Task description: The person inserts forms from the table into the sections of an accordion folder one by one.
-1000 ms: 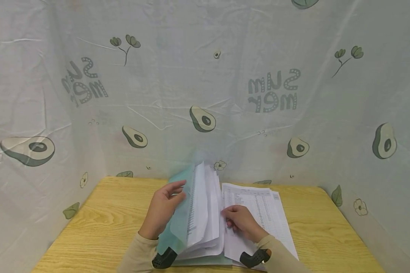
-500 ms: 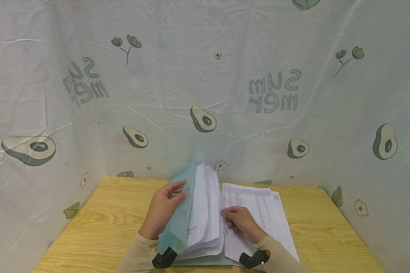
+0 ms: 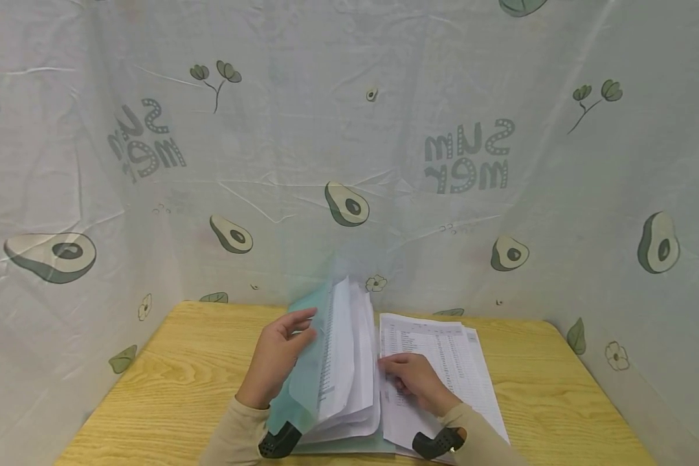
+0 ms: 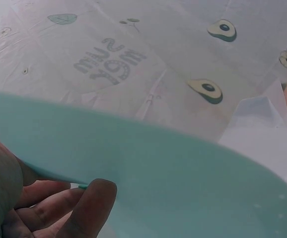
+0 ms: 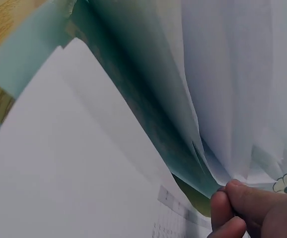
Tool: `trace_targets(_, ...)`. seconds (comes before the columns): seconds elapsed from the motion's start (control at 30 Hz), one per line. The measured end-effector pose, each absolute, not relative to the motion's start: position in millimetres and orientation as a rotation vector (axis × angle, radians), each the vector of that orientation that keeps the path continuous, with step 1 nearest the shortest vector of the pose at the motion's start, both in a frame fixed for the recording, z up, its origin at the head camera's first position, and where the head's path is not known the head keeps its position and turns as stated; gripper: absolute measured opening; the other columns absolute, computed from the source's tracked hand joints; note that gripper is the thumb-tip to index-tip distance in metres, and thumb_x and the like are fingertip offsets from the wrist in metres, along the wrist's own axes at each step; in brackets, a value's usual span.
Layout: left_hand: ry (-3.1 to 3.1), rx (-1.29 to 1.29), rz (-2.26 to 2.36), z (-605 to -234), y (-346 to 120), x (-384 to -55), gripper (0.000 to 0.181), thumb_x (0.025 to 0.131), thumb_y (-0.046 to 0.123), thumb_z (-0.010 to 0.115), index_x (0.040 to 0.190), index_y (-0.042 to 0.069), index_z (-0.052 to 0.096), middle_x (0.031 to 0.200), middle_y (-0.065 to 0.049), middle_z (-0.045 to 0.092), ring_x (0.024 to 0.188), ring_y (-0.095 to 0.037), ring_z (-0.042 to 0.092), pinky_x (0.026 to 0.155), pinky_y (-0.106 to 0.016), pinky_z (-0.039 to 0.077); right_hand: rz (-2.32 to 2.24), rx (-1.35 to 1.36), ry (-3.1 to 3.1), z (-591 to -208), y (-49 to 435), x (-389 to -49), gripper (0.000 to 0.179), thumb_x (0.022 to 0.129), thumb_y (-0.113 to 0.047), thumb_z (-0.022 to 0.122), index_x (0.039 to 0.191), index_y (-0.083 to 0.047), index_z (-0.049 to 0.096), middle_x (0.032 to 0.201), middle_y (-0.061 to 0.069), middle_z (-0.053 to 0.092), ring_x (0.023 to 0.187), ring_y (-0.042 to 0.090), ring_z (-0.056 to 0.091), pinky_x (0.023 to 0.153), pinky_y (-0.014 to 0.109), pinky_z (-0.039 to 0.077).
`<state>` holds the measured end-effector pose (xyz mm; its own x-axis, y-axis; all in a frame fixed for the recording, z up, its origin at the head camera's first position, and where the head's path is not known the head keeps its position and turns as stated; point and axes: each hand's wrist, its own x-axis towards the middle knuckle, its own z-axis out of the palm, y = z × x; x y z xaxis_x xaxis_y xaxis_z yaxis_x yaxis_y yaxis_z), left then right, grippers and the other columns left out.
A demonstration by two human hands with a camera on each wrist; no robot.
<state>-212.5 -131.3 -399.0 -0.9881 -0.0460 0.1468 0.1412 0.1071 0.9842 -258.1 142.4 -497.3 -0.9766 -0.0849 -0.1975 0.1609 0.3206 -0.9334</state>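
A teal folder [image 3: 305, 375] stands partly open on the table, its cover and white pages [image 3: 345, 349] fanned upward. My left hand [image 3: 275, 359] holds the cover on the left side; in the left wrist view the thumb [image 4: 96, 203] and fingers pinch its edge. Printed sheets [image 3: 457, 362] with table-like columns lie to the right, overlapping the folder's base. Over them, my right hand [image 3: 415, 377] pinches with thumb and index finger at the edge of the folder's pages. The right wrist view shows those fingertips [image 5: 235, 188] at the lower page edge [image 5: 223, 171].
A wooden table [image 3: 192, 362] carries the folder and sheets. Behind and on both sides hangs a pale curtain [image 3: 279, 155] printed with avocados and leaves; the folder's top reaches close to it. Black wrist devices [image 3: 279, 441] are on both sleeves.
The view has shifted very slightly. Both hands, the folder and the sheets stay nearly where they were.
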Motion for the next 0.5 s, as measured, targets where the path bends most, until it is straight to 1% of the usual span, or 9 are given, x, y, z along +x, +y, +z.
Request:
trace_targets(0.2,-2.227,-0.089,-2.009,-399,-131,-214,0.037,0.096,0.007,0.069,0.133,0.008,0.070,0.120,-0.012,0.068,0.108,-0.024,0.065,0.082,-0.028,0.053,-1.732,0.048,2.365,-488,162,-259,0.031,0.096,-0.024,0.073,0.113,0.002,0.074,0.087,0.004,0.066,0.065,0.013,0.050,0.056,0.024,0.041)
trace_targets(0.37,-2.223,-0.090,-2.012,-399,-131,-214,0.037,0.096,0.007,0.069,0.133,0.008,0.070,0.120,-0.013,0.068,0.109,-0.024,0.065,0.082,-0.028,0.053,-1.641,0.089,2.431,-478,186,-258,0.036,0.098,-0.031,0.072,0.118,-0.001,0.073,0.097,0.006,0.069,0.074,0.016,0.057,0.061,0.027,0.045)
trace_targets(0.5,-2.223,-0.085,-2.016,-398,-132,-214,0.037,0.096,0.007,0.069,0.133,0.008,0.070,0.120,-0.013,0.068,0.107,-0.024,0.065,0.080,-0.028,0.053,-1.619,0.132,2.458,-472,206,-257,0.040,0.098,-0.034,0.071,0.121,-0.001,0.071,0.105,0.010,0.071,0.081,0.020,0.059,0.066,0.030,0.048)
